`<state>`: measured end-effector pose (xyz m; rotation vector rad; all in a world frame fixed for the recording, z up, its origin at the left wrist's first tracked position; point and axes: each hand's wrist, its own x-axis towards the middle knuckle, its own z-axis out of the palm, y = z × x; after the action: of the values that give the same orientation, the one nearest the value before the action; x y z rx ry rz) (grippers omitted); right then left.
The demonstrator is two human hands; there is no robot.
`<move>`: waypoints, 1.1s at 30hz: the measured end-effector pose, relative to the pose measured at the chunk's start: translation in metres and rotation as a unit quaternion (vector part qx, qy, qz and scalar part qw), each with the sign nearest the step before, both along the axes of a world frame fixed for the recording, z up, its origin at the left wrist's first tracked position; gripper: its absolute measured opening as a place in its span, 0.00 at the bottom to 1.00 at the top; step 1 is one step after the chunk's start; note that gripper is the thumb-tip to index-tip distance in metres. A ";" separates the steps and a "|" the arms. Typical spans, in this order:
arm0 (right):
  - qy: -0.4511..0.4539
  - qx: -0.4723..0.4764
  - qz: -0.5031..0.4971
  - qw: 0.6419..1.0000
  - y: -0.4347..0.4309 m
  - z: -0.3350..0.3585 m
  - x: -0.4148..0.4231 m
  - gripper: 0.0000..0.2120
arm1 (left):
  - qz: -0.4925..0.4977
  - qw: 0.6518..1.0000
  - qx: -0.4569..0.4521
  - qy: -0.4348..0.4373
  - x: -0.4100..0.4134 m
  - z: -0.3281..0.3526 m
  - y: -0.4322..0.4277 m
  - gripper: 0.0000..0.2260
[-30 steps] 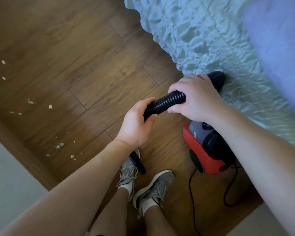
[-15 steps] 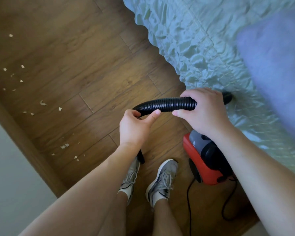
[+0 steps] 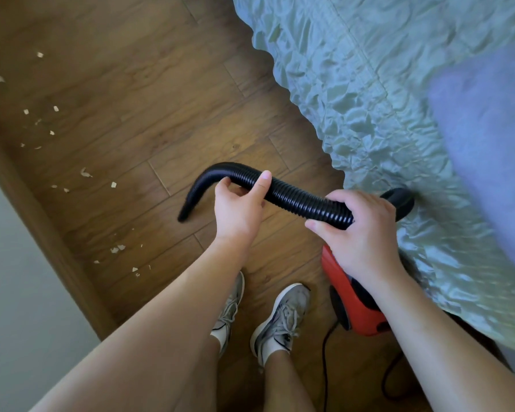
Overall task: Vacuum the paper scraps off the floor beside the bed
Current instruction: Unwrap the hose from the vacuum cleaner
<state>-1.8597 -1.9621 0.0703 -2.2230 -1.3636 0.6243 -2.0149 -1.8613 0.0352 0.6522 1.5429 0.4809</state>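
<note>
A black ribbed vacuum hose (image 3: pixel 298 199) runs across the middle of the view. My left hand (image 3: pixel 238 208) grips it near its bend, and its free end (image 3: pixel 185 214) curves down toward the floor. My right hand (image 3: pixel 360 230) grips the hose nearer the black cuff (image 3: pixel 400 202). Below my right hand stands the red and black vacuum body (image 3: pixel 351 304) on the wooden floor (image 3: pixel 161 114). Several small paper scraps (image 3: pixel 85 173) lie scattered on the floor at the left. The bed's pale green cover (image 3: pixel 369 99) fills the right side.
A wooden skirting board (image 3: pixel 42 215) and a pale wall (image 3: pixel 9 278) bound the floor on the left. The vacuum's black power cord (image 3: pixel 324 367) trails along the floor at the bottom. My two grey trainers (image 3: pixel 283 313) stand beside the vacuum.
The hose has been drawn further out to the left, and its free end now shows, hanging toward the floor. Both hands keep their grip on it.
</note>
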 end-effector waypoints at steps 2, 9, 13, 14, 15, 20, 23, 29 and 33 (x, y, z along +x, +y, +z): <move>0.006 -0.007 0.007 1.000 -0.005 -0.002 -0.006 0.17 | 0.030 0.999 -0.008 -0.014 0.000 -0.001 0.004 0.24; 0.022 -0.015 0.038 0.999 -0.018 -0.006 -0.015 0.17 | 0.065 0.998 -0.002 -0.001 -0.009 -0.007 0.025 0.15; 0.020 -0.024 0.054 0.998 -0.025 -0.011 -0.017 0.18 | 0.065 0.998 -0.012 0.005 -0.018 -0.011 0.031 0.11; 0.024 -0.027 0.060 0.998 -0.027 -0.012 -0.019 0.18 | 0.065 0.998 -0.016 0.006 -0.021 -0.013 0.032 0.09; 0.027 -0.029 0.068 0.997 -0.028 -0.013 -0.020 0.18 | 0.064 0.998 -0.021 0.009 -0.025 -0.015 0.032 0.08; 0.037 -0.063 0.106 0.992 -0.043 -0.021 -0.026 0.20 | 0.063 0.997 -0.032 0.032 -0.045 -0.026 0.034 0.04; 0.047 -0.082 0.117 0.989 -0.048 -0.024 -0.032 0.20 | 0.071 0.996 -0.027 0.044 -0.057 -0.032 0.039 0.04; 0.033 -0.141 0.145 0.979 -0.036 -0.025 -0.044 0.20 | 0.065 0.996 0.002 0.068 -0.072 -0.033 0.040 0.03; 0.028 -0.172 0.176 0.969 -0.014 -0.017 -0.056 0.27 | 0.084 0.993 0.018 0.075 -0.079 -0.031 0.044 0.04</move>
<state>-1.9160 -1.9756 0.0532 -2.2090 -1.7486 1.1141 -2.0942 -1.8169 0.0041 0.6013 1.7438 0.5984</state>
